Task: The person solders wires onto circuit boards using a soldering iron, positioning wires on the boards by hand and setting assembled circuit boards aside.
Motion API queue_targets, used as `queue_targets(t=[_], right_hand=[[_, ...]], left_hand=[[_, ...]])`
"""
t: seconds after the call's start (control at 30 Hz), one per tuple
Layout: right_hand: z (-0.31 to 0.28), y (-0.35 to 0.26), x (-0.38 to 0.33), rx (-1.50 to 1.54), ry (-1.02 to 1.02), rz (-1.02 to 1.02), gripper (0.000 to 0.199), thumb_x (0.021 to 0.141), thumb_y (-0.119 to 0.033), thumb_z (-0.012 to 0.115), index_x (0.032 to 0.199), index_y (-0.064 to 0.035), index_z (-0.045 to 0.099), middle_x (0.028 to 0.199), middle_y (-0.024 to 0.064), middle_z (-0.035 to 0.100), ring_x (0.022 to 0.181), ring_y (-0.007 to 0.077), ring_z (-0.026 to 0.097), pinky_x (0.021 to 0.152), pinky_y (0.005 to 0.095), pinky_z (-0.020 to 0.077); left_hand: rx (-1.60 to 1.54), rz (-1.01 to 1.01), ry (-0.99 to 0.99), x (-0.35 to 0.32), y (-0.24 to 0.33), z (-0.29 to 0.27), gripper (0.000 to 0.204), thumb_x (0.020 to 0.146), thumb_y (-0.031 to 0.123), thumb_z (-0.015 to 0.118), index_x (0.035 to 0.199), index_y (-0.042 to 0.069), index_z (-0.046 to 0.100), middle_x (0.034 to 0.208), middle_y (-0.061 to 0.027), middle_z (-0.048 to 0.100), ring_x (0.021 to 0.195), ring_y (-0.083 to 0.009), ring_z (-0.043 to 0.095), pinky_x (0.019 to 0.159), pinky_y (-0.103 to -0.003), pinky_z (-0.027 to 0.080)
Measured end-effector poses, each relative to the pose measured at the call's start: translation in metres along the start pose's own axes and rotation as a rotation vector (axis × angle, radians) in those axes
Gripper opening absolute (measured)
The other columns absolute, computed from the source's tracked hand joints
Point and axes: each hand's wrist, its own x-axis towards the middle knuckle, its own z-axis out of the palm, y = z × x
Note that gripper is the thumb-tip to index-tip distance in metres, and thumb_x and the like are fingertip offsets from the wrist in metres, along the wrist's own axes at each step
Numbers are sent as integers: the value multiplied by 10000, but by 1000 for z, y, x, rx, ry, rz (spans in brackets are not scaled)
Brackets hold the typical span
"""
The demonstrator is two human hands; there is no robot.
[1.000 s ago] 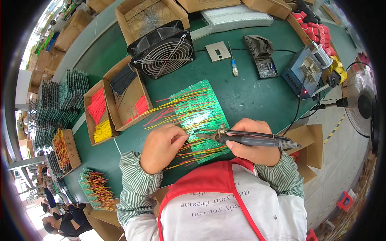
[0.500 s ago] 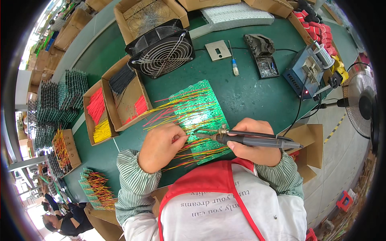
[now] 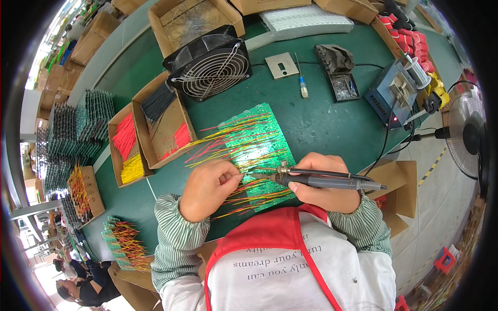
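A green circuit board panel (image 3: 284, 151) lies on the bench before me, with rows of red and yellow wires (image 3: 236, 136) sticking out over its left edge. My left hand (image 3: 208, 187) is closed in a pinch at the board's left side; what is between its fingertips is too small to make out. My right hand (image 3: 326, 161) grips a soldering iron (image 3: 327, 181) with a thin feed tube along its top. The iron points left, its tip at the board close to my left fingertips. Board and wires are partly hidden under both hands.
Left of the board are cardboard trays of red, yellow (image 3: 132, 169) and black wires (image 3: 157, 102). A black fan (image 3: 211, 70) stands behind them. A screwdriver (image 3: 303, 85), a black case (image 3: 338, 72) and a blue soldering station (image 3: 390, 96) sit further right. Wired boards (image 3: 123, 243) lie lower left.
My right hand and the soldering iron have shifted slightly left. My left hand stays pinched in nearly the same place. A person at the far lower left has moved a little.
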Motion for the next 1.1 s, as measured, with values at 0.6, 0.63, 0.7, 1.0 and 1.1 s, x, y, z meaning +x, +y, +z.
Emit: queue_targets(t=[0.6, 0.63, 0.7, 1.0, 1.1], right_hand=[[-17, -4, -12, 17, 106, -13, 138, 706, -47, 669, 788, -10, 564, 597, 30, 577, 488, 84, 526, 459, 234, 415], [-18, -4, -13, 9, 128, -15, 138, 706, -47, 670, 789, -9, 565, 596, 30, 576, 488, 83, 523, 460, 233, 413], [-17, -3, -14, 12, 126, -15, 138, 709, -50, 669, 789, -9, 565, 593, 30, 574, 488, 82, 521, 461, 233, 412], [-14, -1, -12, 48, 118, 31, 137, 721, -69, 663, 788, -4, 562, 588, 30, 573, 499, 77, 528, 463, 234, 416], [-15, -2, -12, 69, 104, 89, 138, 711, -65, 669, 791, 4, 581, 648, 39, 584, 539, 75, 525, 486, 229, 405]], left_hand=[[205, 216, 261, -8, 20, -6, 71, 742, 34, 662, 799, 6, 629, 676, -72, 565, 574, -159, 555, 519, -259, 429], [170, 201, 216, -6, 22, -1, 70, 738, 39, 660, 786, 4, 624, 678, -74, 562, 568, -172, 550, 514, -274, 425], [166, 219, 185, 0, 22, 8, 70, 738, 46, 660, 778, 5, 620, 678, -74, 561, 567, -177, 546, 514, -281, 423], [151, 215, 127, 9, 15, 14, 84, 736, 72, 661, 748, 6, 610, 662, -69, 543, 555, -177, 521, 519, -291, 416], [168, 213, 118, 11, 15, 15, 88, 734, 74, 662, 744, 5, 608, 660, -66, 541, 554, -174, 522, 518, -288, 416]])
